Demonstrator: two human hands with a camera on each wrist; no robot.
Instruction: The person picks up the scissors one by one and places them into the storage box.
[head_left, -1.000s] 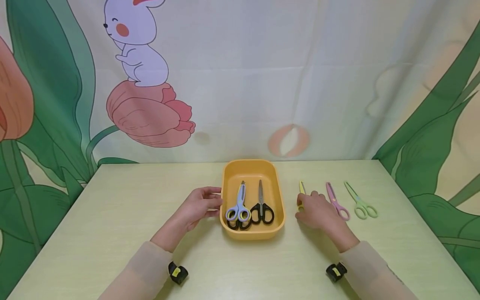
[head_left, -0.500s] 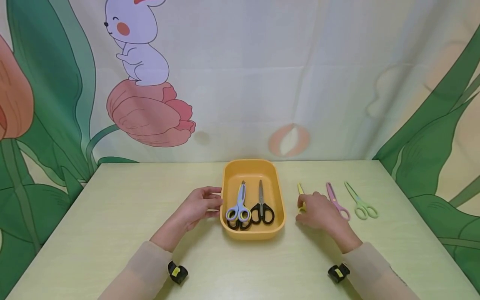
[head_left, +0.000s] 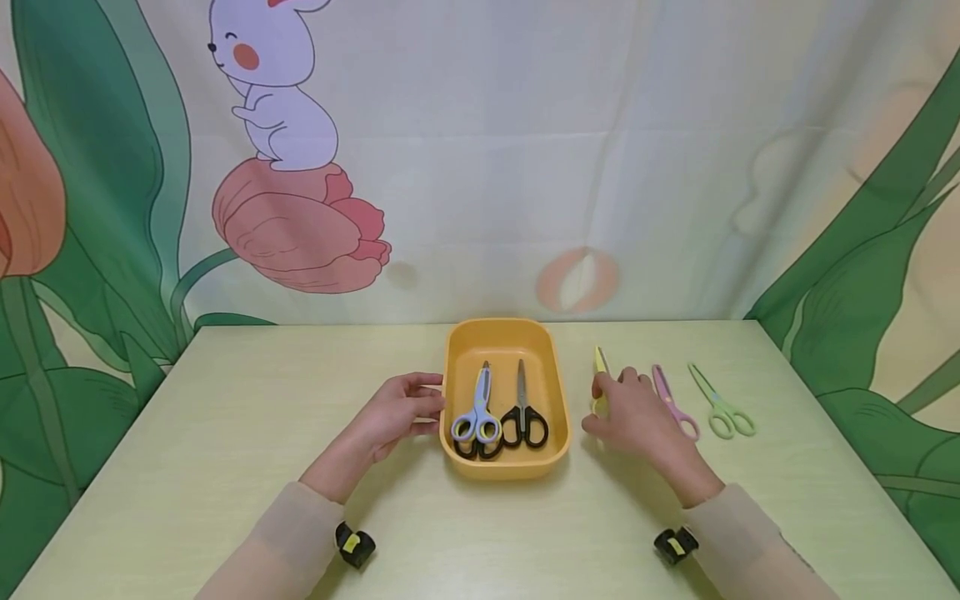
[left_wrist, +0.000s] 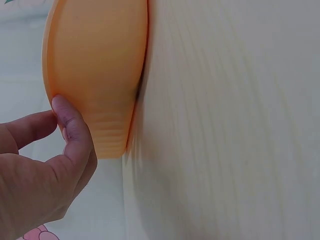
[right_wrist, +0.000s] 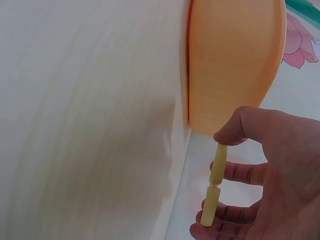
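Observation:
My right hand [head_left: 633,417] pinches a pair of yellow scissors [head_left: 599,360], right of the yellow-orange tray [head_left: 506,471]. In the right wrist view the scissors [right_wrist: 218,166] appear edge-on between thumb and fingers, raised off the table. The fingertips of my left hand [head_left: 392,414] rest against the tray's left side, fingers relaxed; the left wrist view shows them at its rim. Inside the tray lie black-handled scissors [head_left: 522,417] and blue-lavender scissors [head_left: 480,412], the latter on top of another black-handled pair [head_left: 491,453], mostly hidden.
Pink-purple scissors [head_left: 678,415] and light green scissors [head_left: 722,408] lie on the table to the right, close to my right hand. Behind the pale wooden table [head_left: 262,400] hangs a printed cloth [head_left: 487,167] with a rabbit and flowers.
My right hand has lifted the yellow scissors and shifted them slightly up and left toward the tray. The left hand and the tray have stayed put.

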